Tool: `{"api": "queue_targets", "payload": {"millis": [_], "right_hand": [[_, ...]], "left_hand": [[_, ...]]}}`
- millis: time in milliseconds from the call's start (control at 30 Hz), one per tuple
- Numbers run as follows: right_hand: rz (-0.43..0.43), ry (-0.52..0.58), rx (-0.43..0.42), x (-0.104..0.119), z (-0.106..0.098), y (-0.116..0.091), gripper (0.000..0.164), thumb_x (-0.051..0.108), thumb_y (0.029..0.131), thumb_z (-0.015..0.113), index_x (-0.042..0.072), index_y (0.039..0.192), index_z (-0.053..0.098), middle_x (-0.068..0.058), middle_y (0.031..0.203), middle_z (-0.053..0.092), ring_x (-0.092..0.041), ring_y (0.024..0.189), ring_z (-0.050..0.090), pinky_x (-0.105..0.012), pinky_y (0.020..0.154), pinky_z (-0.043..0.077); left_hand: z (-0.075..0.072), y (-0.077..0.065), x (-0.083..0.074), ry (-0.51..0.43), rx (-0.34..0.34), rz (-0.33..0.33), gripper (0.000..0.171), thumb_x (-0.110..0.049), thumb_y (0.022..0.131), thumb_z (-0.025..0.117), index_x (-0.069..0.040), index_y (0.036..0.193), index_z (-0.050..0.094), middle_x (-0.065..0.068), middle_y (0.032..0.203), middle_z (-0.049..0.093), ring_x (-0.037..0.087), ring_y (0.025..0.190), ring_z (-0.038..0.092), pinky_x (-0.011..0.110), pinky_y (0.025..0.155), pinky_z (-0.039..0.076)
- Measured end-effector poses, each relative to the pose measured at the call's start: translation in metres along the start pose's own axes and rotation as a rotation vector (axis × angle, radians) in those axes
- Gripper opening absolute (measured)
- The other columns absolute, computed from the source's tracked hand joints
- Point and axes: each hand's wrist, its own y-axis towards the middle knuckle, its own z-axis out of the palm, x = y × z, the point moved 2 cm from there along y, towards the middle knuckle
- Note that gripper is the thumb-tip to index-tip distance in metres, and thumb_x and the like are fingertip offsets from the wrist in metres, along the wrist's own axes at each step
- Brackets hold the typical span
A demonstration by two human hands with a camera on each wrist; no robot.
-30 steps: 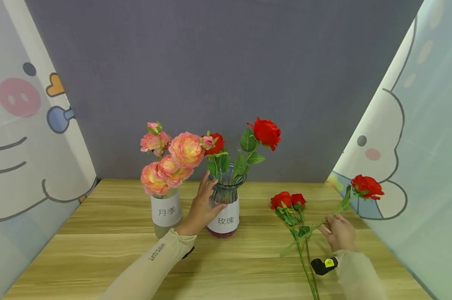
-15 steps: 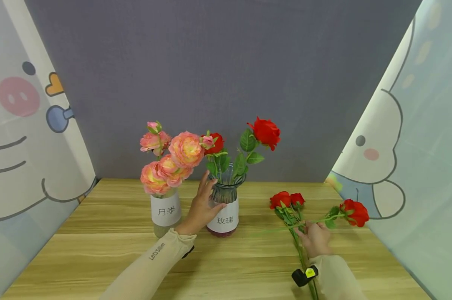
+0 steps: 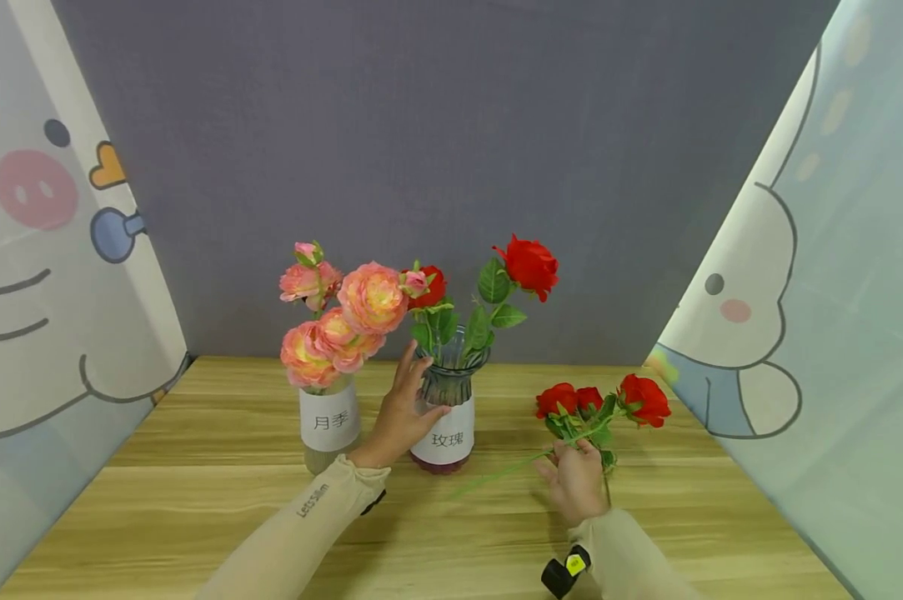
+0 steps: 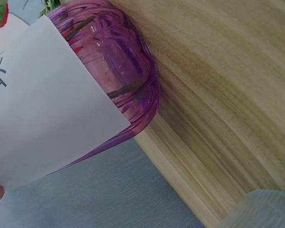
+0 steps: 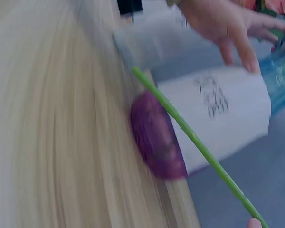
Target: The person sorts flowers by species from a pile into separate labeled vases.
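Note:
My right hand (image 3: 574, 483) pinches the green stem of a red rose (image 3: 644, 401). The bloom points right, while the bare stem slants down to the left. In the right wrist view the stem (image 5: 194, 137) crosses in front of the vase, with a fingertip (image 5: 254, 223) at its lower end. My left hand (image 3: 400, 417) rests against the left side of a glass vase (image 3: 448, 387), fingers spread near its neck and thumb on its white label. That vase has a purple base (image 4: 128, 61) and stands upright with two red roses (image 3: 528, 265) in it.
Left of it stands another labelled vase (image 3: 329, 425) full of pink and yellow flowers (image 3: 373, 300). Two more red roses (image 3: 556, 401) lie on the wooden table (image 3: 196, 467) under the right hand. A dark grey cloth (image 3: 451, 150) hangs behind, with cartoon-printed panels at both sides.
My right hand has moved left with the rose, across the two lying roses and closer to the vase. My left hand has kept its place at the vase.

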Motion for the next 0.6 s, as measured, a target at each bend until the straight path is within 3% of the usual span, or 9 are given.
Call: {"api": "queue_targets", "payload": {"millis": [67, 133, 333, 500, 600], "right_hand": [[0.002, 0.013, 0.007, -0.001, 0.006, -0.003, 0.050, 0.005, 0.101, 0.033, -0.002, 0.140, 0.001, -0.007, 0.107, 0.041, -0.009, 0.080, 0.049, -0.048, 0.098, 0.042], [0.005, 0.038, 0.029, 0.001, 0.011, -0.006, 0.051, 0.004, 0.101, 0.032, -0.001, 0.140, 0.001, -0.006, 0.106, 0.041, -0.009, 0.079, 0.051, -0.050, 0.099, 0.040], [-0.016, 0.099, 0.039, 0.021, 0.023, -0.008, 0.051, 0.004, 0.102, 0.034, 0.001, 0.140, 0.000, -0.009, 0.109, 0.036, -0.008, 0.076, 0.050, -0.037, 0.083, 0.053], [-0.112, 0.117, 0.034, 0.053, 0.032, -0.008, 0.018, 0.003, 0.102, 0.037, 0.009, 0.104, 0.020, -0.005, 0.098, 0.039, -0.009, 0.071, 0.051, -0.035, 0.077, 0.055], [-0.189, 0.131, 0.041, 0.074, 0.037, -0.009, 0.026, 0.001, 0.101, 0.035, 0.014, 0.092, 0.014, 0.001, 0.089, 0.035, -0.008, 0.066, 0.046, -0.033, 0.075, 0.055]], "left_hand": [[0.000, 0.001, 0.000, 0.001, 0.001, 0.005, 0.082, 0.006, 0.071, 0.080, -0.004, 0.137, 0.033, 0.030, 0.151, 0.013, 0.046, 0.118, 0.049, 0.047, 0.076, 0.052], [0.000, 0.001, 0.000, 0.005, 0.000, 0.012, 0.083, 0.006, 0.071, 0.081, -0.004, 0.137, 0.033, 0.030, 0.151, 0.013, 0.045, 0.118, 0.049, 0.046, 0.075, 0.052], [0.000, 0.001, 0.000, 0.010, -0.006, 0.024, 0.083, 0.006, 0.070, 0.081, -0.003, 0.137, 0.033, 0.031, 0.150, 0.014, 0.045, 0.117, 0.050, 0.046, 0.075, 0.052], [0.000, 0.001, 0.001, 0.016, -0.015, 0.044, 0.085, 0.006, 0.069, 0.082, -0.003, 0.137, 0.032, 0.031, 0.150, 0.013, 0.045, 0.115, 0.051, 0.045, 0.072, 0.053], [0.000, 0.001, 0.001, 0.021, -0.021, 0.054, 0.086, 0.006, 0.068, 0.082, -0.004, 0.137, 0.031, 0.030, 0.150, 0.014, 0.044, 0.113, 0.052, 0.043, 0.070, 0.052]]}}
